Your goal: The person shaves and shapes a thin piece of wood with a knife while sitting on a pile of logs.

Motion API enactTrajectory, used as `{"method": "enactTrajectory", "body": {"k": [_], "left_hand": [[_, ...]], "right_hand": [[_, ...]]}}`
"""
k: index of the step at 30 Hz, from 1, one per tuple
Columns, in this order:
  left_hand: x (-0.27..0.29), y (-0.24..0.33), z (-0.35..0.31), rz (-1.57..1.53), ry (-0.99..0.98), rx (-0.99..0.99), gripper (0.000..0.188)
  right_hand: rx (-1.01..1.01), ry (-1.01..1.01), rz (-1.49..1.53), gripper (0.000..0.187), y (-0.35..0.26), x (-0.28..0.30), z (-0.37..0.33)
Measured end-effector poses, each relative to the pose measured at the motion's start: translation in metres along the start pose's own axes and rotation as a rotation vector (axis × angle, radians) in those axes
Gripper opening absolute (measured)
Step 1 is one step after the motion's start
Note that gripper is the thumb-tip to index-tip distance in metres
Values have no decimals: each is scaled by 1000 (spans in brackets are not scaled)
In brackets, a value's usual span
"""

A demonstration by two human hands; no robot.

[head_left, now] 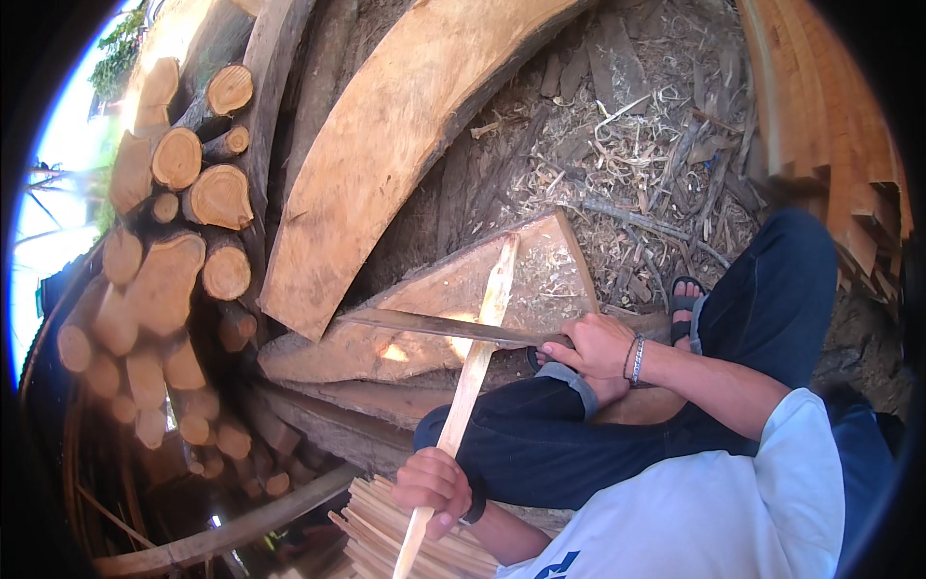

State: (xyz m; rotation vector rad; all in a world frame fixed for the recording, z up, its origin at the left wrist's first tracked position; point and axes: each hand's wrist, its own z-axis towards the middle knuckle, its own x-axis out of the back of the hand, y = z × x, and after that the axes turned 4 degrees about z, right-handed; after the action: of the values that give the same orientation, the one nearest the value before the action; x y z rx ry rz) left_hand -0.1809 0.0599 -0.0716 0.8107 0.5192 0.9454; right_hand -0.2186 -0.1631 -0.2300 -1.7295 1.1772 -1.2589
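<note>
My left hand point(434, 487) is closed around the near part of a long, pale strip of wood point(467, 396). The strip slants away from me, and its far end lies over a flat wooden slab point(550, 261) with sawn edges. In my right hand point(603, 344) is the handle of a machete point(415, 325), its long blade pointing left. The blade crosses the strip about midway between my left hand and the strip's far end. Whether the edge touches the wood or bites into it, I cannot tell.
Cut logs point(220, 196) are piled at the left. A big curved slab point(376, 145) leans beyond the work slab. Shavings and bark point(617, 145) litter the ground. Stacked planks point(820, 96) stand at the far right. Several thin strips point(410, 540) lie beside my left forearm.
</note>
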Motion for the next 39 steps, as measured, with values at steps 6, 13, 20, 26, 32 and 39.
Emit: {"method": "enactTrajectory", "body": {"k": [6, 13, 20, 26, 32, 39], "left_hand": [[0, 1, -4, 11, -2, -15, 32], [1, 2, -5, 12, 55, -9, 34], [2, 2, -3, -5, 13, -4, 34], [12, 1, -13, -11, 65, -12, 33], [7, 1, -10, -5, 72, -6, 33], [10, -1, -9, 0, 60, -1, 33]], "right_hand": [[-14, -30, -8, 68, -3, 3, -3], [-11, -25, -21, 71, 4, 0, 0], [-54, -47, 14, 70, 8, 3, 0], [14, 11, -86, 70, -4, 2, -7], [-37, -38, -69, 67, -2, 7, -3], [-120, -29, -104, 71, 5, 12, 0]]}}
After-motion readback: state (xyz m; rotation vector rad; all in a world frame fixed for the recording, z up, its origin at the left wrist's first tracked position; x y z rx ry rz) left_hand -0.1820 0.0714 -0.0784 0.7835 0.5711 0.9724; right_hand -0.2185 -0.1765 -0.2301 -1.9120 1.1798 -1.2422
